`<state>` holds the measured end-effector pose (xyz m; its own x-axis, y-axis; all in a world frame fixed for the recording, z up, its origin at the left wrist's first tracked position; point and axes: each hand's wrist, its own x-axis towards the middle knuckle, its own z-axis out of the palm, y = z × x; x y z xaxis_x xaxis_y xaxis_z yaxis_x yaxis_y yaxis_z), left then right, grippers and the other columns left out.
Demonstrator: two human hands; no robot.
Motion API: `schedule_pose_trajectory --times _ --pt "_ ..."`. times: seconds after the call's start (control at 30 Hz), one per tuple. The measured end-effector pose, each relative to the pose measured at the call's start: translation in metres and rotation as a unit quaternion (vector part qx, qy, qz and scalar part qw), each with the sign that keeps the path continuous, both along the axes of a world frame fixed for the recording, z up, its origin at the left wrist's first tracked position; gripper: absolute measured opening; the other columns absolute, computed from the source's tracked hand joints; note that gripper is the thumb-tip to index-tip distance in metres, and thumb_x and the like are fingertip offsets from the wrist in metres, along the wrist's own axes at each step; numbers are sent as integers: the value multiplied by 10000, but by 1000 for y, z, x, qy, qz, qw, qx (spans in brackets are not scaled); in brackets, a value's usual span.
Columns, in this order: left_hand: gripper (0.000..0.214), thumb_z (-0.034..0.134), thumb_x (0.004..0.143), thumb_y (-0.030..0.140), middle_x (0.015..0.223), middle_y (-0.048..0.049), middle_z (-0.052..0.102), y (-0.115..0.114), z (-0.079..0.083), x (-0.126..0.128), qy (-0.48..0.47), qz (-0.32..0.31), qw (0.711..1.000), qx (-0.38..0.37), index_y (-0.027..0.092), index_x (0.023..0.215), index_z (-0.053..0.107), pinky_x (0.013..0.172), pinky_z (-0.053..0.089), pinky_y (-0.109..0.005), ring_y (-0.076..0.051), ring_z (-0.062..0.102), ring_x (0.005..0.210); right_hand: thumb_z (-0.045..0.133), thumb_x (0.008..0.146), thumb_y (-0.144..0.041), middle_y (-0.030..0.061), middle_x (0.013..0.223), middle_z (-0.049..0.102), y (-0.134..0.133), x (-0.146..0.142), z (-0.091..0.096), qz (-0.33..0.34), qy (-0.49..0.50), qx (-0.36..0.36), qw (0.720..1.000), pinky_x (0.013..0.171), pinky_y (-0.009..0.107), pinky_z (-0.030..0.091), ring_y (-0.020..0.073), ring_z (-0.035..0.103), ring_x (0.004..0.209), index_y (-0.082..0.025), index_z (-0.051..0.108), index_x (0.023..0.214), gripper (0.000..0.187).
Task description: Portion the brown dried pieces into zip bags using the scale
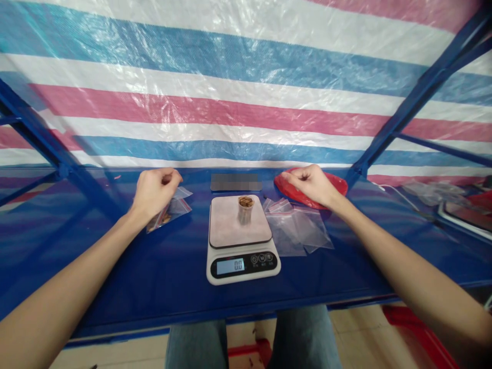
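A white kitchen scale [226, 230] stands in the middle, its display reading 0.0. On its plate is a small clear cup [245, 215] with brown dried pieces at its top. My left hand [156, 189] is closed left of the scale, above small zip bags [179, 206], one with brown pieces inside; what its curled fingers hold, if anything, is hidden. Over a red plastic bag [336, 188] my right hand [313, 183] is closed, thumb against fingers, and I cannot make out anything in it. Several clear zip bags [300, 228] lie flat between the scale and my right forearm.
All this rests on a blue tabletop [154, 282]. A grey strip [236, 182] lies behind the scale. Blue frame posts [400, 115] rise at the sides, with a striped plastic sheet [230, 107] behind. Clear plastic [434, 192] and a white-edged object [465, 220] lie far right.
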<state>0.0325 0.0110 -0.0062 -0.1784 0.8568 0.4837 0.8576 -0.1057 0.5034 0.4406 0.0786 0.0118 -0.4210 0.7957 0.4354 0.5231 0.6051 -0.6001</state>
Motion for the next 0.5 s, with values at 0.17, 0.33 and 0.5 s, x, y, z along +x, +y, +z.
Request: schedule_pose_trajectory --times 0.17,0.33,0.5 --pt "315 490 867 321 725 -38 740 -2 2 4 3 8 1000 -1 166 778 749 704 466 -289 -212 700 724 770 852 -580 8 733 643 -7 9 8 141 -81 -103 981 611 282 394 139 531 644 -175 723 794 413" --pt "293 509 885 319 713 -29 730 -3 2 6 -5 5 1000 -1 174 794 747 697 467 -295 -204 671 683 825 805 -574 38 787 711 -15 -4 1 209 -155 -130 957 637 289 423 158 589 688 -168 782 860 412" --pt "304 501 885 317 699 -26 717 0 -2 2 -4 8 1000 3 171 786 748 685 453 -289 -191 675 686 839 809 -534 7 731 692 -20 -15 -20 209 -197 -154 945 608 278 393 146 573 647 -170 740 809 377"
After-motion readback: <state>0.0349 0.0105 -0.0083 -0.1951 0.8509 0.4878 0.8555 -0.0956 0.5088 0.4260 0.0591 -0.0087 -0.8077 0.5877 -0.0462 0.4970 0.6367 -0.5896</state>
